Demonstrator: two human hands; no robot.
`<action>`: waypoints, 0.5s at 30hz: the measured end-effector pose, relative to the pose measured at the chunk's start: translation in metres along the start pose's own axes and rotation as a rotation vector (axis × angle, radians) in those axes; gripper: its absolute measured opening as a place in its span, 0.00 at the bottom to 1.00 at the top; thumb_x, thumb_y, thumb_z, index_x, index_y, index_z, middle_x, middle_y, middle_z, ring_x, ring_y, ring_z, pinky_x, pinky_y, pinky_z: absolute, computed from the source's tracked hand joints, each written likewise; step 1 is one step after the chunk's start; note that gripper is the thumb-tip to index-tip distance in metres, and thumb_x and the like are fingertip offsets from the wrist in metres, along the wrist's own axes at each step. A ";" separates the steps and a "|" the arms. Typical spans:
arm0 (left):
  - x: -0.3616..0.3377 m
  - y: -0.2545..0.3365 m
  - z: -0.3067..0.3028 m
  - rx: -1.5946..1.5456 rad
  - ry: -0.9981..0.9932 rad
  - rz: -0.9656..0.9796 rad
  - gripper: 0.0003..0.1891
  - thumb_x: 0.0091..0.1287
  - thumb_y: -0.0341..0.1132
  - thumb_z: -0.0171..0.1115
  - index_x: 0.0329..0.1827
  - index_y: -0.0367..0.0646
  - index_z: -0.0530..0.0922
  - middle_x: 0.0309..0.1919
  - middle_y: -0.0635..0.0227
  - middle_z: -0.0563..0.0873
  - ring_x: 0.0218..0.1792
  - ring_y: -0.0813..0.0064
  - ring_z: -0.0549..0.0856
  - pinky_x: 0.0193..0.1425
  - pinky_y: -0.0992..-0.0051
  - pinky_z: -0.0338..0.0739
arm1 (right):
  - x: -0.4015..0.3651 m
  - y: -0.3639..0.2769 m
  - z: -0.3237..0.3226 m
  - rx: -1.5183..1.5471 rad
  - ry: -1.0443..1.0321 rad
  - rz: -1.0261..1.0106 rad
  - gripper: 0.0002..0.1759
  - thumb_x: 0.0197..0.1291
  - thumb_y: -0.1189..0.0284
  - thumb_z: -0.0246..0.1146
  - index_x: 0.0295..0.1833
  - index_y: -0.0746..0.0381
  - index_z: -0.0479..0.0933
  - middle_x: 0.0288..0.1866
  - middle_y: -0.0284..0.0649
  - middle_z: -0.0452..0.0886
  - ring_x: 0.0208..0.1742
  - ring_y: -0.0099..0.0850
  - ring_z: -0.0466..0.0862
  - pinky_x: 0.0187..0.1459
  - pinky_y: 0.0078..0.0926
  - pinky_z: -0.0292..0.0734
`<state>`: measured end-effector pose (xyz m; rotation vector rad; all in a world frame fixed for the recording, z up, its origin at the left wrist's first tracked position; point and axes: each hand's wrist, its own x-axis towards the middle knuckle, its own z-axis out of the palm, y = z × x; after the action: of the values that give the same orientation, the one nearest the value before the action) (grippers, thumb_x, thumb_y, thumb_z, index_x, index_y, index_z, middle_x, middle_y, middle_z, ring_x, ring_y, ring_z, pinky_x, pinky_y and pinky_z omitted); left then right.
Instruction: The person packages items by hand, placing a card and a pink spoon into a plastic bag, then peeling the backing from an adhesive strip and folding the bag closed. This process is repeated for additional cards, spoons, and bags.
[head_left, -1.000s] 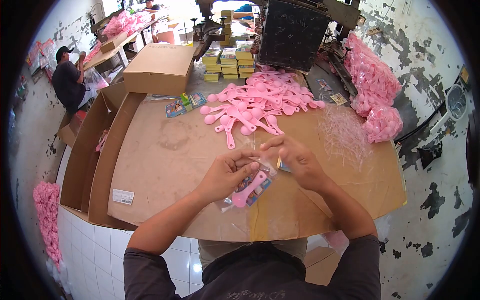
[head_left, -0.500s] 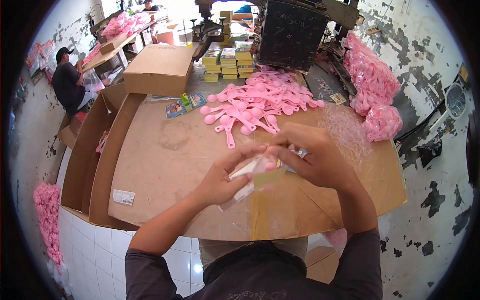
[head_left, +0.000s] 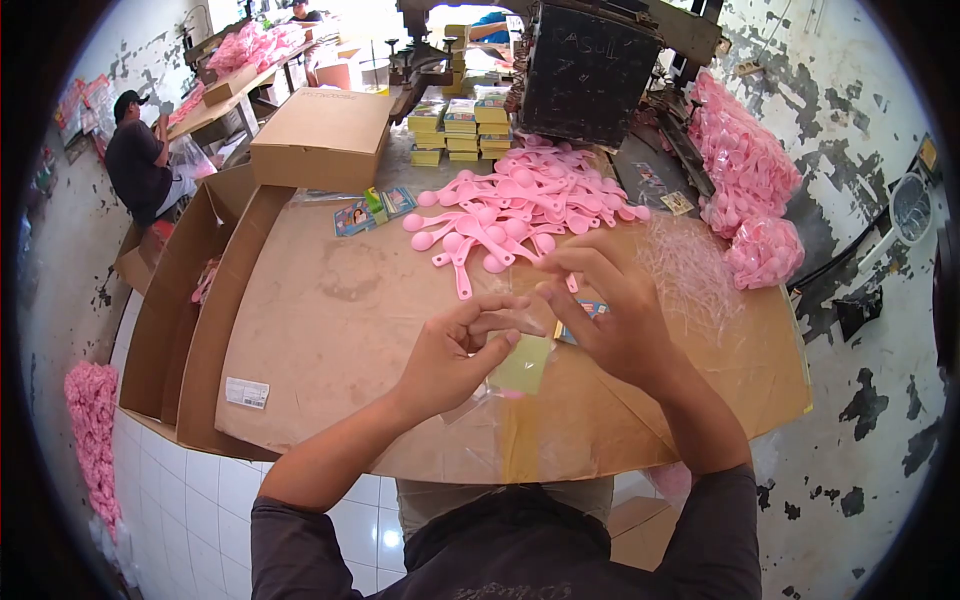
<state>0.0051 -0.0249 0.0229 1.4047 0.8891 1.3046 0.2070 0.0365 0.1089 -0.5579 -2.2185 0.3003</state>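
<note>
Left hand (head_left: 440, 360) shows clear packet's (head_left: 512, 376) yellow-green side

Pinched by its upper edge between left thumb and fingers, the packet has just turned over above the near side of the cardboard-covered worktop (head_left: 330, 340), bringing a flat, matte card face into view; a sliver of pink (head_left: 514, 394) peeks below. The right hand (head_left: 625, 320) hovers beside it, fingers loosely curled; whether it grips anything cannot be told. Printed cards (head_left: 566, 333) lie near it. Beyond, smooth pink spoons (head_left: 520, 190) sprawl, round-bowled and glossy, before squared card stacks (head_left: 460, 130); wispy clear strips (head_left: 690, 270) tangle at right.
</note>
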 end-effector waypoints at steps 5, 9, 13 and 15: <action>-0.003 -0.005 0.001 0.101 0.067 0.042 0.20 0.79 0.29 0.61 0.72 0.34 0.74 0.42 0.63 0.94 0.33 0.87 0.85 0.37 0.81 0.81 | -0.001 -0.010 0.005 -0.406 0.007 -0.312 0.13 0.56 0.74 0.72 0.48 0.59 0.83 0.51 0.38 0.82 0.57 0.36 0.82 0.57 0.38 0.74; -0.007 -0.008 0.005 0.335 0.079 0.175 0.22 0.77 0.29 0.63 0.73 0.34 0.74 0.37 0.61 0.94 0.30 0.80 0.88 0.35 0.77 0.83 | -0.006 -0.002 0.019 -0.537 0.002 -0.369 0.15 0.51 0.70 0.73 0.45 0.60 0.84 0.53 0.37 0.83 0.58 0.35 0.83 0.59 0.37 0.71; -0.008 -0.002 0.007 0.606 0.051 0.228 0.25 0.74 0.28 0.65 0.74 0.35 0.73 0.34 0.57 0.93 0.29 0.71 0.91 0.36 0.74 0.85 | -0.005 0.002 0.025 -0.659 -0.047 -0.415 0.11 0.55 0.71 0.67 0.44 0.61 0.82 0.49 0.40 0.81 0.56 0.36 0.81 0.57 0.38 0.72; -0.007 0.000 0.009 0.632 0.033 0.268 0.25 0.74 0.28 0.65 0.74 0.36 0.73 0.35 0.56 0.93 0.29 0.70 0.91 0.37 0.73 0.85 | -0.003 0.005 0.023 -0.593 -0.007 -0.337 0.08 0.57 0.73 0.66 0.42 0.61 0.80 0.45 0.40 0.80 0.52 0.36 0.81 0.54 0.37 0.73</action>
<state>0.0134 -0.0332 0.0213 2.0519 1.2340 1.2993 0.1925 0.0387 0.0903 -0.4715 -2.3518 -0.5473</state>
